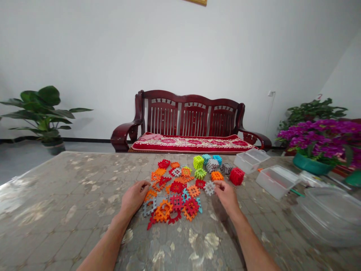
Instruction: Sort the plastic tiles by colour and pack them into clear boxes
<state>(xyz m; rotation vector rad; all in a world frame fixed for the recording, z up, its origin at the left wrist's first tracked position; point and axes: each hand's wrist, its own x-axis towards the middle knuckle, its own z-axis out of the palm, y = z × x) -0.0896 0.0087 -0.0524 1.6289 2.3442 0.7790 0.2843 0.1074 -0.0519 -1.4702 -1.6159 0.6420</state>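
A pile of flat interlocking plastic tiles with notched edges lies on the table before me, in red, orange, grey and blue. My right hand (226, 194) pinches the edge of a grey square tile (209, 188) at the pile's right side. At the left edge of the pile, my left hand (135, 195) rests with its fingers curled in, close to an orange tile (150, 194); whether it holds anything is hidden. Behind the pile are sorted stacks: a lime-green stack (198, 162), a grey stack (212, 165), an orange stack (217, 175) and a red stack (237, 176).
Two clear plastic boxes (278, 182) stand at the right of the patterned table (70, 203). Nearer me are clear lids (332, 214). Purple flowers in a green pot (313, 163) stand behind them. A dark red wooden bench (194, 116) is beyond the table.
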